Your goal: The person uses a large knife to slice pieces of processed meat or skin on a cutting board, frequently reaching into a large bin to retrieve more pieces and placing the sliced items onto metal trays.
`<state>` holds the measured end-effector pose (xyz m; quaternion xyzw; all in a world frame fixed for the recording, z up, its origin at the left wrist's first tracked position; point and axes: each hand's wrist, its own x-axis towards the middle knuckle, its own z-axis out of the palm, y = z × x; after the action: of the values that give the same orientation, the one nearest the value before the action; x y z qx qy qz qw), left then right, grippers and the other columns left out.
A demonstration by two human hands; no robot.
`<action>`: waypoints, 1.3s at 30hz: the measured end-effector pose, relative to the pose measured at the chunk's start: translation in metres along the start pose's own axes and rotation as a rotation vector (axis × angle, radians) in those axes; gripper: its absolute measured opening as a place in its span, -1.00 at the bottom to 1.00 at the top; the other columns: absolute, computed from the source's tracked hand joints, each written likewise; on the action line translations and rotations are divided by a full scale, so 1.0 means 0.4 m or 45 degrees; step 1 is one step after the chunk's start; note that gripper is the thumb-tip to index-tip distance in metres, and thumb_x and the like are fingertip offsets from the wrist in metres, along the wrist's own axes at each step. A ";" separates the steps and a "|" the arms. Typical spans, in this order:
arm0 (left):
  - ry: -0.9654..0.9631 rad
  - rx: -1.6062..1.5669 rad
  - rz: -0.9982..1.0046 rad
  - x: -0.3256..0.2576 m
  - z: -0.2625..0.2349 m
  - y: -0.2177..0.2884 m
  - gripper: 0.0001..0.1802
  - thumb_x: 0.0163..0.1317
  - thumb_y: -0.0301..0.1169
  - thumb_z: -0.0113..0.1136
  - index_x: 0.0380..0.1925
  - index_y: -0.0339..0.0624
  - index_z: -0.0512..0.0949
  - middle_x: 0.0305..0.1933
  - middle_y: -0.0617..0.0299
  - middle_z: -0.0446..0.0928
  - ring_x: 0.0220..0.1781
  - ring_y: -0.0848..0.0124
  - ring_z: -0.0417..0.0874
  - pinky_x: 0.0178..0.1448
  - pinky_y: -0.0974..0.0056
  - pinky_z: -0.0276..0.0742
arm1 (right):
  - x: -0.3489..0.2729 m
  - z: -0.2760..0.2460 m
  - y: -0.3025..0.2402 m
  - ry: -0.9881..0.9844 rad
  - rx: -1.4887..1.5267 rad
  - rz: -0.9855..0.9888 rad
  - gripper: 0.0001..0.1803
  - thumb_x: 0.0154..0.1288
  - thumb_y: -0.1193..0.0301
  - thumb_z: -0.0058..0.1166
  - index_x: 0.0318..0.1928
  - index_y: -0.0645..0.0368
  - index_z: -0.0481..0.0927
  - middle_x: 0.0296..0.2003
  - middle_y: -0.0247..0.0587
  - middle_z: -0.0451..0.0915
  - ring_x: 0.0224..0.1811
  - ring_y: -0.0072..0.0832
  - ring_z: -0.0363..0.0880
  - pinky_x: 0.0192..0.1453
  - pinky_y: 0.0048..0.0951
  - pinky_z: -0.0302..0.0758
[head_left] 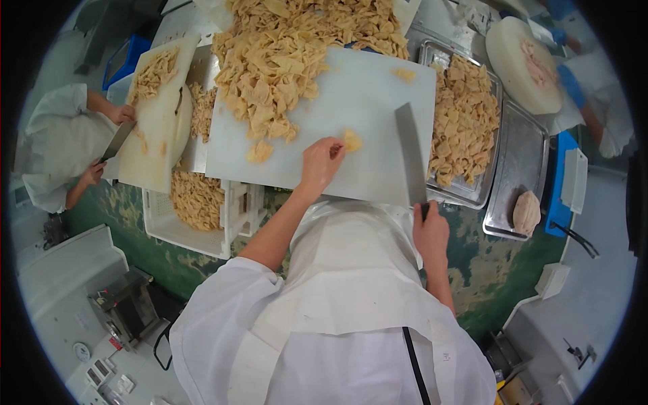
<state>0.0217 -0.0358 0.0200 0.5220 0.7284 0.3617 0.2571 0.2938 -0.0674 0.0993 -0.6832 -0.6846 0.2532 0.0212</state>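
Note:
On the white cutting board (270,162) in front of me, my left hand (322,165) is closed, its fingertips pinched at the edge of a small, thin yellow piece of what looks like poultry skin (352,140). My right hand (430,233) grips the dark handle of a wide-bladed knife (409,148) at the board's near right edge. The blade points away from me, over the board's right side. A large heap of skin pieces (270,88) covers the far left of the board. Single pieces lie at its near edge and at the far right.
A metal tray of skin pieces (466,121) stands right of the board; beyond it, another tray (503,182) holds a pale lump (526,213). Below left is a white crate (185,239). At left a co-worker (64,145) holds a knife over another board (152,158); blue-gloved hands (570,84) work far right.

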 end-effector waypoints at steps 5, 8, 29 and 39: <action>-0.185 -0.578 -0.050 0.073 0.053 0.081 -0.84 0.19 -0.44 0.27 -0.25 -0.26 0.65 -0.34 0.09 0.68 -0.37 0.30 0.71 -0.21 0.32 0.63 | 0.019 -0.036 0.044 0.124 0.045 0.127 -0.69 0.45 0.20 -0.05 -0.23 0.24 0.44 -0.54 0.15 0.60 -0.41 0.17 0.59 -0.35 0.04 0.46; -0.268 -0.425 -0.059 0.108 0.080 0.058 -0.79 0.21 -0.40 0.28 -0.19 -0.24 0.65 -0.28 0.09 0.69 -0.35 0.30 0.72 -0.19 0.30 0.63 | 0.016 -0.055 0.027 0.156 0.110 0.117 -0.69 0.44 0.20 -0.04 -0.25 0.23 0.43 -0.55 0.13 0.59 -0.41 0.16 0.59 -0.36 0.04 0.44; 0.313 0.743 0.455 0.254 -0.275 -0.072 -0.80 0.02 -0.40 0.35 -0.29 -0.08 0.68 -0.25 0.18 0.66 -0.13 0.21 0.62 0.03 0.06 0.41 | -0.027 0.016 -0.067 -0.077 0.090 -0.182 -0.74 0.43 0.24 -0.05 -0.25 0.20 0.38 -0.60 0.14 0.56 -0.51 0.15 0.57 -0.39 0.09 0.47; -0.496 -1.088 -0.276 0.219 0.024 0.138 -0.65 0.23 -0.28 0.37 -0.04 -0.20 0.60 -0.25 0.26 0.65 -0.38 0.49 0.60 -0.24 0.30 0.59 | 0.040 -0.034 0.039 0.146 0.065 0.106 -0.71 0.43 0.23 -0.05 -0.22 0.24 0.41 -0.55 0.19 0.58 -0.43 0.20 0.58 -0.36 0.10 0.47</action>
<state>0.0325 0.0602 0.0582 0.3487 0.5029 0.4953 0.6166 0.3121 -0.0490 0.1005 -0.7237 -0.6465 0.2318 0.0673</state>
